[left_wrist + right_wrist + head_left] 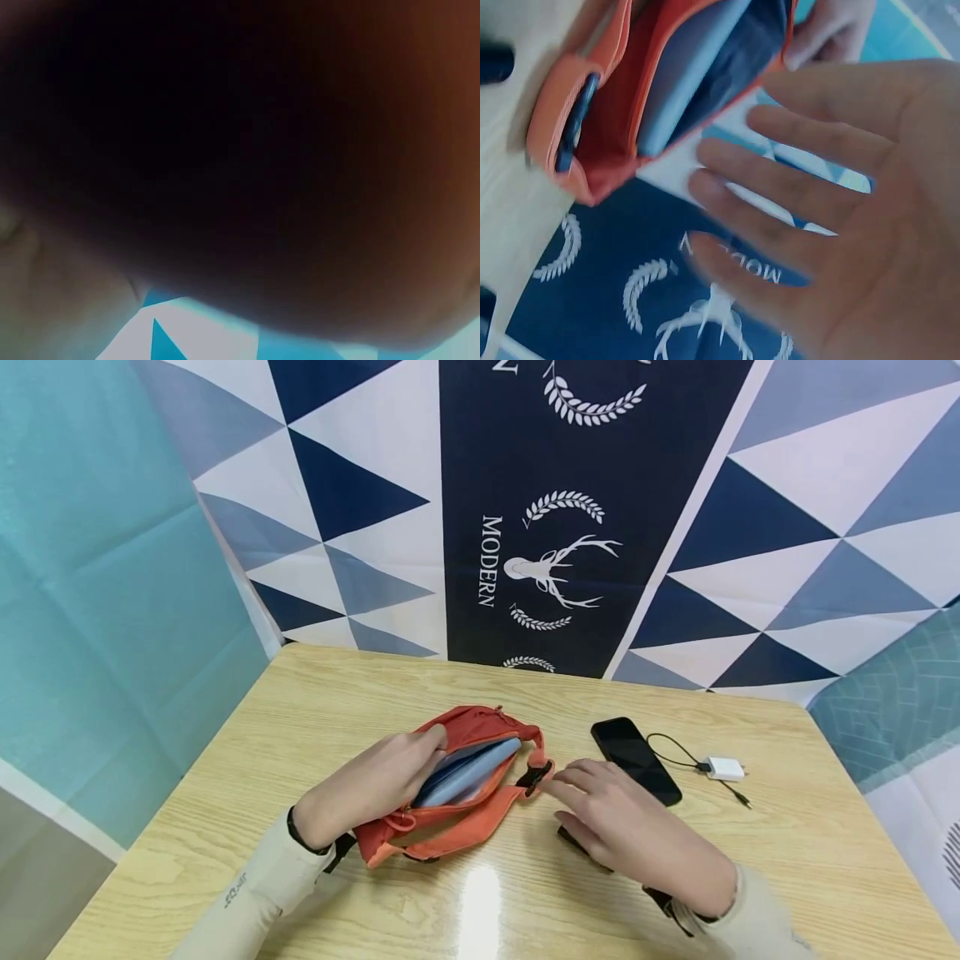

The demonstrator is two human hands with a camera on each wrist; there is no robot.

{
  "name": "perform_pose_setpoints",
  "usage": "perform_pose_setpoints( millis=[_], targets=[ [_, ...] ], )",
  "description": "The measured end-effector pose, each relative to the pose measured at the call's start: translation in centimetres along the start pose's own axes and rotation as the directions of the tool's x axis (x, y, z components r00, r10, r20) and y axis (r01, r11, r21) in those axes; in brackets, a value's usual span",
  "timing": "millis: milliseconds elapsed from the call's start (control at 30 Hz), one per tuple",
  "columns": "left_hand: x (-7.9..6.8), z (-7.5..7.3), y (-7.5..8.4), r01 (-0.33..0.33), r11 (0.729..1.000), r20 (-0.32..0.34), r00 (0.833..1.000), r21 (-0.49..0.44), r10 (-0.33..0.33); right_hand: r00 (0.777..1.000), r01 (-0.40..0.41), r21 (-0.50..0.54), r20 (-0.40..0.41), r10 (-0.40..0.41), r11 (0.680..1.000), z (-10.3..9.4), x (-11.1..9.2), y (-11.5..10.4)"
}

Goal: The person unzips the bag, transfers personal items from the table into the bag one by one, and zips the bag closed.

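An orange-red waist bag (465, 720) lies unzipped on the table, its mouth facing up. Inside it sits a flat light-blue item (472, 772), also visible in the right wrist view; its kind is unclear. My left hand (378, 777) grips the bag's left rim, fingers bent over the edge. To the right of the bag, my right hand (611, 818) hovers near the strap's black buckle (534, 777), palm toward the bag. In the right wrist view its fingers (795, 180) are spread and hold nothing. A dark, blurred surface fills most of the left wrist view.
A black smartphone (637, 760) lies beyond my right hand. Right of it are a white charger plug (724, 768) and a thin black cable (670, 747). A small black object (583, 848) is partly hidden under my right hand. Patterned cloth stands behind the table (337, 693).
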State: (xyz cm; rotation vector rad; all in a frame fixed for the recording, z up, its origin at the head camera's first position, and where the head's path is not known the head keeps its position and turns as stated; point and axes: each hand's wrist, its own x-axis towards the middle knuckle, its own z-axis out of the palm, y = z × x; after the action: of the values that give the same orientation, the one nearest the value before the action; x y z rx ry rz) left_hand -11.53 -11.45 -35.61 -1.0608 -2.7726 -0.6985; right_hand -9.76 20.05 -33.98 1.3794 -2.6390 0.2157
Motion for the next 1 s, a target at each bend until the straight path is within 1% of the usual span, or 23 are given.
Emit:
perform_pose_setpoints(
  millis=[33, 67, 100, 133, 200, 267, 300, 367, 467, 500, 567, 667, 700, 733, 767, 800, 867, 900, 967, 1000],
  targets=[
    [0.0, 0.0, -0.1, 0.000, 1.000, -0.005, 1.000, 0.007, 0.000, 0.998, -0.040, 0.014, 0.048, 0.040, 0.999, -0.2, -0.3, 0.3],
    [0.0, 0.0, -0.1, 0.003, 1.000, -0.007, 1.000, 0.006, -0.003, 0.990, -0.089, 0.036, 0.110, 0.085, 0.995, -0.3, -0.7, 0.5],
    [0.0, 0.0, -0.2, 0.007, 1.000, -0.007, 1.000, 0.002, -0.007, 0.975, -0.141, 0.055, 0.180, 0.129, 0.988, -0.2, -1.0, 0.7],
    [0.0, 0.0, -0.3, 0.011, 1.000, -0.007, 1.000, 0.001, -0.011, 0.953, -0.195, 0.064, 0.249, 0.174, 0.979, 0.0, -1.4, 0.9],
    [0.0, 0.0, -0.4, 0.020, 1.000, -0.008, 1.000, -0.002, -0.020, 0.891, -0.303, 0.071, 0.376, 0.256, 0.950, 0.8, -2.0, 1.3],
    [0.0, 0.0, -0.6, 0.027, 1.000, -0.014, 1.000, -0.009, -0.027, 0.833, -0.373, 0.072, 0.466, 0.299, 0.925, 1.8, -2.4, 1.7],
    [0.0, 0.0, -0.7, 0.028, 1.000, -0.020, 0.999, -0.012, -0.028, 0.814, -0.391, 0.065, 0.490, 0.312, 0.918, 2.3, -2.6, 1.8],
    [0.0, 0.1, -1.0, 0.030, 0.999, -0.041, 0.999, -0.016, -0.031, 0.795, -0.411, 0.061, 0.513, 0.325, 0.909, 3.1, -2.7, 2.0],
    [0.0, 0.1, -1.5, 0.036, 0.999, -0.078, 0.996, -0.012, -0.037, 0.794, -0.403, 0.058, 0.519, 0.317, 0.913, 3.8, -2.7, 2.2],
    [0.0, 0.1, -1.6, 0.039, 0.999, -0.087, 0.995, -0.009, -0.039, 0.791, -0.406, 0.059, 0.523, 0.319, 0.912, 3.8, -2.6, 2.2],
    [-0.1, -0.1, -1.8, 0.042, 0.999, -0.098, 0.994, -0.004, -0.042, 0.778, -0.422, 0.071, 0.541, 0.320, 0.904, 3.8, -2.5, 2.4],
    [-0.1, -0.2, -1.8, 0.035, 0.999, -0.099, 0.994, -0.001, -0.035, 0.783, -0.425, 0.100, 0.540, 0.309, 0.900, 3.2, -2.4, 2.5],
    [-0.1, -0.3, -1.8, 0.033, 0.999, -0.100, 0.994, 0.003, -0.032, 0.789, -0.423, 0.118, 0.536, 0.301, 0.898, 2.9, -2.4, 2.5],
    [-0.1, -0.4, -1.8, 0.030, 1.000, -0.101, 0.994, 0.005, -0.029, 0.800, -0.415, 0.134, 0.526, 0.291, 0.900, 2.6, -2.3, 2.4],
    [-0.1, -0.4, -1.7, 0.028, 1.000, -0.103, 0.994, 0.006, -0.028, 0.819, -0.396, 0.152, 0.504, 0.274, 0.906, 2.3, -2.1, 2.4],
    [-0.1, -0.5, -1.7, 0.026, 1.000, -0.106, 0.994, 0.006, -0.025, 0.845, -0.365, 0.171, 0.473, 0.248, 0.915, 2.0, -2.0, 2.3],
    [0.0, -0.5, -1.6, 0.022, 1.000, -0.111, 0.994, 0.008, -0.021, 0.886, -0.310, 0.205, 0.415, 0.205, 0.928, 1.2, -1.8, 2.1],
    [0.0, -0.6, -1.5, 0.018, 1.000, -0.111, 0.994, 0.007, -0.017, 0.908, -0.277, 0.211, 0.375, 0.184, 0.937, 0.8, -1.7, 2.0],
    [0.0, -0.5, -1.4, 0.013, 1.000, -0.115, 0.993, 0.006, -0.012, 0.952, -0.213, 0.210, 0.266, 0.154, 0.954, -0.2, -1.5, 1.9],
    [0.0, -0.5, -1.4, 0.009, 1.000, -0.119, 0.993, 0.007, -0.008, 0.966, -0.193, 0.201, 0.209, 0.150, 0.960, -0.8, -1.4, 2.0]
  ],
)
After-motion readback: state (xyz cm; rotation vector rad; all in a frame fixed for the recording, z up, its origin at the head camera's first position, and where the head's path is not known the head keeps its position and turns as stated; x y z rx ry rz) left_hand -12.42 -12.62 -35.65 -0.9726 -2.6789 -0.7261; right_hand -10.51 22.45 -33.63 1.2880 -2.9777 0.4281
